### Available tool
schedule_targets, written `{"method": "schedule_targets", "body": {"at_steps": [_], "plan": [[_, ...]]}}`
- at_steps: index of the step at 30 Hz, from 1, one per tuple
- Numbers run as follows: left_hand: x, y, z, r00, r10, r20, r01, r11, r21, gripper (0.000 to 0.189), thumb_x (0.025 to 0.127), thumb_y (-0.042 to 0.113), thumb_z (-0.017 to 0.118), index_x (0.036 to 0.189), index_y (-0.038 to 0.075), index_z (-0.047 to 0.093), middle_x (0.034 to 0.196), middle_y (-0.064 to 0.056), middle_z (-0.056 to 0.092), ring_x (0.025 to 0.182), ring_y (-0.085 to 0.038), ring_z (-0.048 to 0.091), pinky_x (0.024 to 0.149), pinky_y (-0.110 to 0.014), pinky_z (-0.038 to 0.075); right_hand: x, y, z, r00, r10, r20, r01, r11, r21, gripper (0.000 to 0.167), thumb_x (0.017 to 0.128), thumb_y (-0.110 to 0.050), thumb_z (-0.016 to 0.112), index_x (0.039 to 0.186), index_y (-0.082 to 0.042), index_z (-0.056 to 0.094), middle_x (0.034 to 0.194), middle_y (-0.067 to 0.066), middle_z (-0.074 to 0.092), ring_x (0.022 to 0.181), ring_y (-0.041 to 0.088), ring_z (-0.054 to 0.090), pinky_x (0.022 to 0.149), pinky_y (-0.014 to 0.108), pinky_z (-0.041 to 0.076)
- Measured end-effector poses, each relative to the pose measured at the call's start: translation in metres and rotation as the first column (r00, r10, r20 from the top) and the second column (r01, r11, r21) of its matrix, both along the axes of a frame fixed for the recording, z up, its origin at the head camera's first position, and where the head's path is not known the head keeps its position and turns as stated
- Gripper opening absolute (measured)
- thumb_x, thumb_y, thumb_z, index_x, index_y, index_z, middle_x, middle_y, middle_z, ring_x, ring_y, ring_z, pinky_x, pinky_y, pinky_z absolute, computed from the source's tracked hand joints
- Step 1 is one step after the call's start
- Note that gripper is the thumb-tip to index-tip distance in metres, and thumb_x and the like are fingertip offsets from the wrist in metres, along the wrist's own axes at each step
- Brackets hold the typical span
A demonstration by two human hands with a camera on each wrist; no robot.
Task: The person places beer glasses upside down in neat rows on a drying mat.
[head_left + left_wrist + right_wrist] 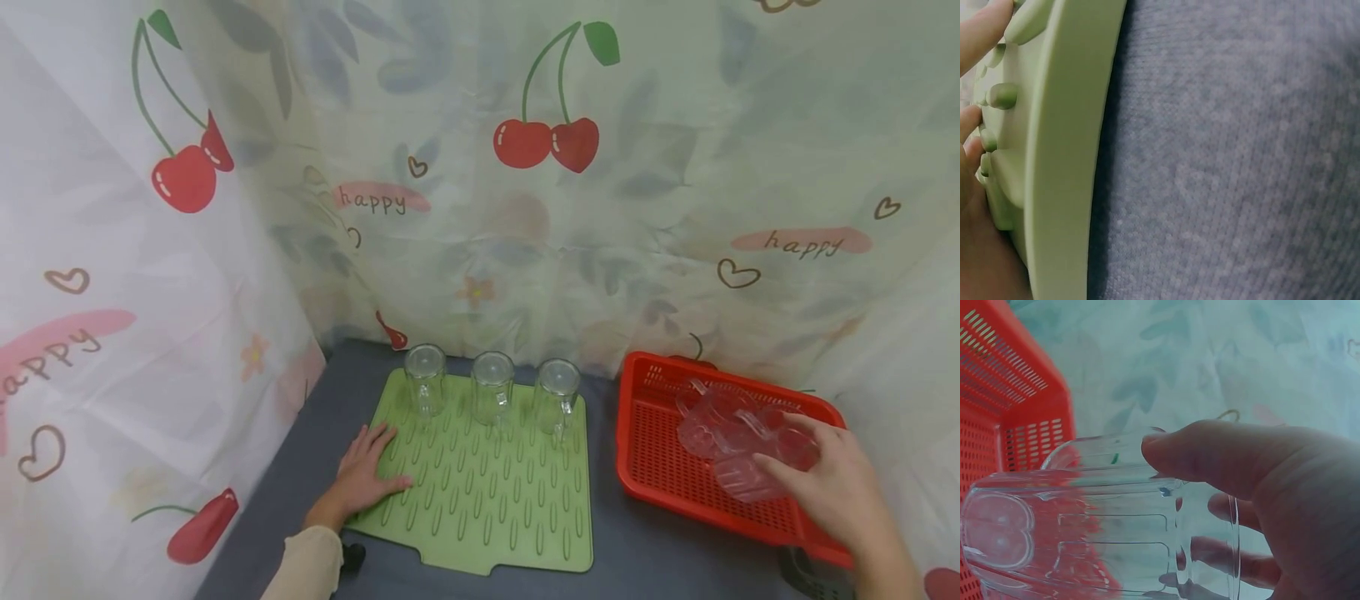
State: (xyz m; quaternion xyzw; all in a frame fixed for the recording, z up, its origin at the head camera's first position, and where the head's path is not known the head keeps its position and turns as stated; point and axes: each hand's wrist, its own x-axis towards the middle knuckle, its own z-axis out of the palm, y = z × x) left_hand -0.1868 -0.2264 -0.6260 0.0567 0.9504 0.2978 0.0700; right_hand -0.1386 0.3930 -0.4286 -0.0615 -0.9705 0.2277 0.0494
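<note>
My left hand point(367, 475) lies spread on the left edge of a green ridged drying mat point(487, 500); its fingers also show beside the ridges in the left wrist view. Three clear glass mugs stand upside down along the mat's back: a left mug point(425, 379), a middle mug point(492, 387) and a right mug point(557, 396). My right hand point(840, 471) is over the red plastic basket point(652, 454), thumb and fingers round a clear glass mug point(1116, 534). In the right wrist view, fingertips show through its glass.
Several more clear glass mugs point(720, 421) lie together in the basket. A dark grey cloth point(622, 542) covers the table. Patterned curtains point(480, 217) hang close behind and on both sides. A black object point(810, 575) sits by the basket's front corner.
</note>
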Motion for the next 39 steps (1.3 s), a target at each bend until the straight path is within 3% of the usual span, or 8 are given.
{"method": "schedule_targets", "body": {"at_steps": [8,11,15,19,22,29,33,39], "plan": [[0.000,0.001,0.001,1.000,0.003,0.014,-0.004,1.000,0.008,0.099,0.084,0.059,0.076,0.161,0.015,0.032,0.171,-0.013,0.019,0.158,-0.046,0.005,0.118,-0.077,0.015,0.004,-0.015,0.007,0.994,-0.007,-0.114,0.004,1.000,-0.021,0.084,0.084,-0.040,0.084,0.144,0.005,0.047,0.135,0.035,0.046,0.116,0.050,0.040,0.074,0.060,0.049],[0.000,0.000,0.001,1.000,0.000,0.009,0.000,1.000,0.005,0.099,0.084,0.059,0.075,0.161,0.015,0.032,0.171,-0.013,0.019,0.158,-0.046,0.006,0.118,-0.077,0.015,0.006,-0.021,0.011,0.988,-0.024,-0.156,0.017,0.999,-0.044,0.083,0.082,-0.039,0.086,0.143,0.004,0.049,0.133,0.033,0.047,0.114,0.048,0.044,0.069,0.031,0.054],[0.000,-0.001,0.001,1.000,0.000,0.000,0.000,1.000,0.006,0.099,0.084,0.060,0.075,0.161,0.015,0.032,0.171,-0.014,0.020,0.158,-0.046,0.006,0.118,-0.077,0.015,0.008,-0.027,0.014,0.970,-0.046,-0.238,0.020,0.994,-0.108,0.078,0.081,-0.034,0.088,0.142,0.000,0.053,0.133,0.029,0.050,0.108,0.005,0.046,0.061,-0.001,0.036],[0.001,-0.001,0.000,1.000,0.004,-0.020,-0.004,1.000,0.009,0.099,0.083,0.059,0.076,0.160,0.014,0.034,0.170,-0.014,0.021,0.158,-0.047,0.008,0.117,-0.077,0.016,0.008,-0.033,0.015,0.953,-0.104,-0.285,0.058,0.985,-0.165,0.077,0.081,-0.032,0.088,0.144,-0.005,0.053,0.135,0.025,0.051,0.096,-0.021,0.031,0.064,-0.005,0.036],[0.002,-0.001,-0.002,0.999,0.007,-0.045,-0.006,1.000,0.025,0.099,0.082,0.058,0.078,0.159,0.013,0.036,0.169,-0.016,0.024,0.157,-0.049,0.010,0.115,-0.079,0.017,0.007,-0.038,0.016,0.934,-0.143,-0.328,0.073,0.974,-0.216,0.075,0.080,-0.025,0.089,0.144,-0.006,0.054,0.133,0.017,0.051,0.095,-0.021,0.037,0.066,-0.006,0.039],[0.002,0.000,-0.003,0.998,0.006,-0.064,-0.004,0.999,0.040,0.098,0.081,0.057,0.079,0.157,0.011,0.039,0.167,-0.018,0.026,0.155,-0.051,0.013,0.113,-0.080,0.019,0.008,-0.046,0.020,0.893,-0.189,-0.407,0.062,0.950,-0.306,0.072,0.075,-0.012,0.092,0.140,-0.012,0.061,0.113,-0.026,0.045,0.100,-0.017,0.047,0.072,-0.006,0.043],[0.002,0.000,-0.002,0.998,0.016,-0.055,-0.013,0.999,0.044,0.098,0.080,0.057,0.080,0.157,0.012,0.039,0.167,-0.017,0.027,0.155,-0.050,0.013,0.113,-0.080,0.019,0.010,-0.053,0.022,0.894,-0.200,-0.401,0.058,0.938,-0.341,0.071,0.075,-0.011,0.091,0.139,-0.015,0.061,0.115,-0.029,0.046,0.104,-0.013,0.049,0.074,-0.005,0.043],[0.001,0.001,0.000,1.000,0.014,-0.026,-0.013,0.999,0.029,0.099,0.081,0.059,0.079,0.159,0.013,0.037,0.168,-0.016,0.024,0.156,-0.049,0.011,0.114,-0.079,0.018,0.009,-0.065,0.022,0.918,-0.212,-0.335,0.068,0.917,-0.393,0.071,0.082,-0.018,0.087,0.144,-0.018,0.054,0.121,-0.028,0.047,0.107,-0.009,0.049,0.074,-0.004,0.044]]}}
